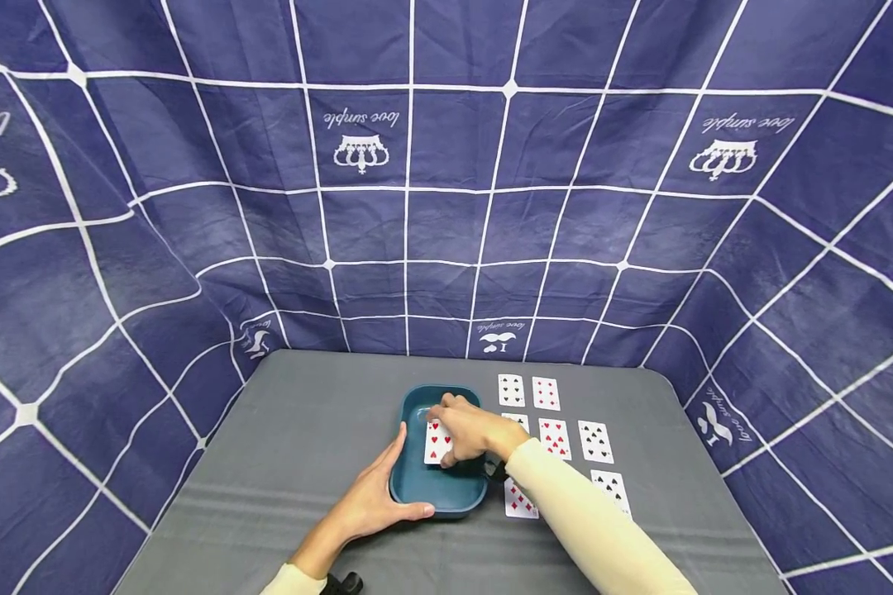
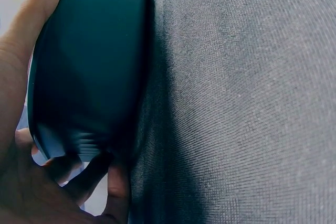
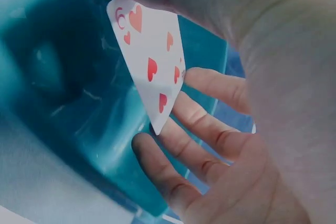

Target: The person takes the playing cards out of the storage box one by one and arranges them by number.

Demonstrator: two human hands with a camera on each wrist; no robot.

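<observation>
A teal plastic tray (image 1: pixel 450 498) with rounded corners lies on the table. My left hand (image 1: pixel 372 498) holds its left side, thumb at the near rim and fingers along the outer wall; the left wrist view shows those fingers bent against the tray wall (image 2: pixel 94 51). Over the tray, my right hand (image 1: pixel 470 428) holds a six of hearts playing card (image 1: pixel 436 444) face up. In the right wrist view the thumb is at one end of the card (image 3: pixel 152 61) and the fingertips at the other, with the tray's inside behind it. Whether the card touches the tray bottom I cannot tell.
Right of the tray, several face-up playing cards lie in rough rows, among them a red card (image 1: pixel 546 393), a black card (image 1: pixel 595 442) and a diamond card (image 1: pixel 521 501) near my right sleeve. The grey table (image 1: pixel 298 430) is enclosed by a blue checked curtain (image 1: pixel 446 223).
</observation>
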